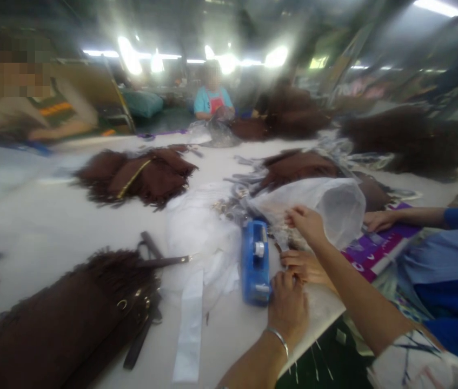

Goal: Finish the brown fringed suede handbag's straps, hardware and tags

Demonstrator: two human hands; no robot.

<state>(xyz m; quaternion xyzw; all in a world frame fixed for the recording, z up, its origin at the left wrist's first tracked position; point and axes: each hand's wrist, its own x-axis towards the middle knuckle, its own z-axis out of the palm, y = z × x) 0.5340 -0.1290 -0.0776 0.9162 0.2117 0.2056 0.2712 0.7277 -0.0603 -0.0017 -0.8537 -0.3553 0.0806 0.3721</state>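
Observation:
My left hand (288, 306), with a metal bracelet on the wrist, rests on the white table (50, 216) with its fingers curled. It sits against the near end of a blue tape dispenser (255, 261), and what it pinches is hidden. My right hand (306, 222) reaches forward and pinches the edge of a clear plastic bag (336, 202) lying behind the dispenser. Another hand (305, 267) lies between my two hands; I cannot tell whose it is.
A brown fringed bag (62, 319) with straps lies near left, and more brown bags (143, 175) lie across the table. White strips (190, 324) lie by the dispenser. A co-worker in blue sits at right, one hand (378, 219) on purple paper. Other people sit at the far side.

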